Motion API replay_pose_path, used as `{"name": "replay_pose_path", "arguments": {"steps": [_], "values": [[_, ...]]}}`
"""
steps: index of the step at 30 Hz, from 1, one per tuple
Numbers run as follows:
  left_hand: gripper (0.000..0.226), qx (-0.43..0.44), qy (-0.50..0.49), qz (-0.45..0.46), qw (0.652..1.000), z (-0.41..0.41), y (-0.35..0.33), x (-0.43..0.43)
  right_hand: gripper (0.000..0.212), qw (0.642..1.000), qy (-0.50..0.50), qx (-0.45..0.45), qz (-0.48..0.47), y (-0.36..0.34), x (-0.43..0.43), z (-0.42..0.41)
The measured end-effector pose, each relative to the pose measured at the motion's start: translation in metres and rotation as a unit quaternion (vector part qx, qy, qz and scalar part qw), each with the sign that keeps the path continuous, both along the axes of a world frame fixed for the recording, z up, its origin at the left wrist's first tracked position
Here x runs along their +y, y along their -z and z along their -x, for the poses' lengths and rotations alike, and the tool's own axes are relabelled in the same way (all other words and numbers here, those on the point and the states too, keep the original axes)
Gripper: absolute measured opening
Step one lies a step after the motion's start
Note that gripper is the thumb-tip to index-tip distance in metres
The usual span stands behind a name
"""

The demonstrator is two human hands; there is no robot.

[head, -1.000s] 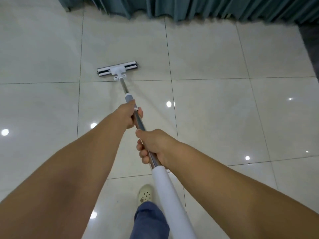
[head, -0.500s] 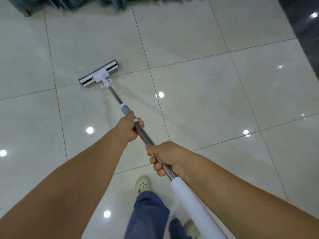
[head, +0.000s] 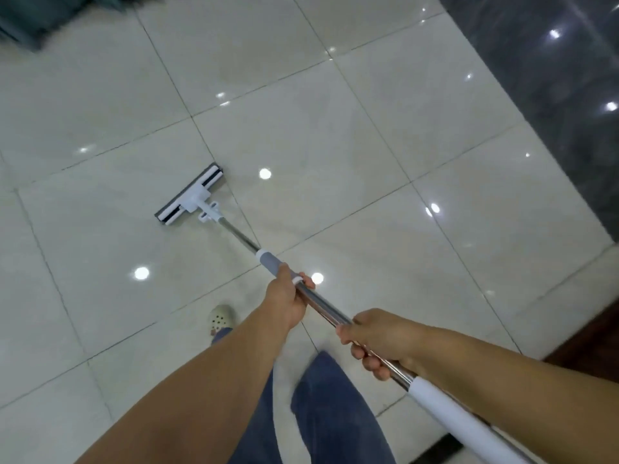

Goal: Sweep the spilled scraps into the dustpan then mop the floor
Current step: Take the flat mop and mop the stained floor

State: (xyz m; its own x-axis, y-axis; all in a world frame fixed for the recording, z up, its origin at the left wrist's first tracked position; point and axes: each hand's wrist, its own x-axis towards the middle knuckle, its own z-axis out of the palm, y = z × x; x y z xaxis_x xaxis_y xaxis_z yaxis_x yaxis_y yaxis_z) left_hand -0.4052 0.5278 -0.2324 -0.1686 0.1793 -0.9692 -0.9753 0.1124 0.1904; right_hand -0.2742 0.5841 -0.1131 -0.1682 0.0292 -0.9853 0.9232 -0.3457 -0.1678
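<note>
A flat mop with a white and grey head [head: 189,195] lies on the glossy cream tile floor [head: 335,145], left of centre. Its steel pole [head: 239,238] runs down and right to a white handle sleeve [head: 449,413]. My left hand [head: 286,298] grips the pole just below the grey collar [head: 268,259]. Further back, my right hand [head: 375,339] grips the steel part just ahead of the white sleeve. No scraps or dustpan show in view.
A teal curtain [head: 30,15] hangs at the top left. Dark grey tiling [head: 552,95] fills the top right. A dark brown edge [head: 589,343] sits at the right. My blue trouser legs [head: 328,406] and a pale clog [head: 219,318] are below the hands.
The mop head has been drawn back toward me and turned diagonal. My view has swung right, so the curtain has slid to the top left and the dark tiling has come in.
</note>
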Motion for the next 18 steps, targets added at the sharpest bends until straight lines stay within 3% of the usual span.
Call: {"name": "replay_pose_path", "arguments": {"steps": [10, 14, 18], "values": [[0.019, -0.101, 0.086, -0.050, 0.990, -0.174, -0.047, 0.036, 0.019, 0.997, 0.076, -0.031, -0.006, -0.054, 0.022, -0.187], [0.021, -0.097, 0.122, -0.068, 0.985, -0.170, -0.050, 0.058, 0.020, 0.994, 0.107, -0.026, -0.013, -0.059, 0.032, -0.185], [0.023, -0.081, 0.113, -0.060, 0.988, -0.115, -0.040, 0.086, 0.020, 0.993, 0.113, -0.018, -0.028, -0.050, 0.052, -0.127]]}}
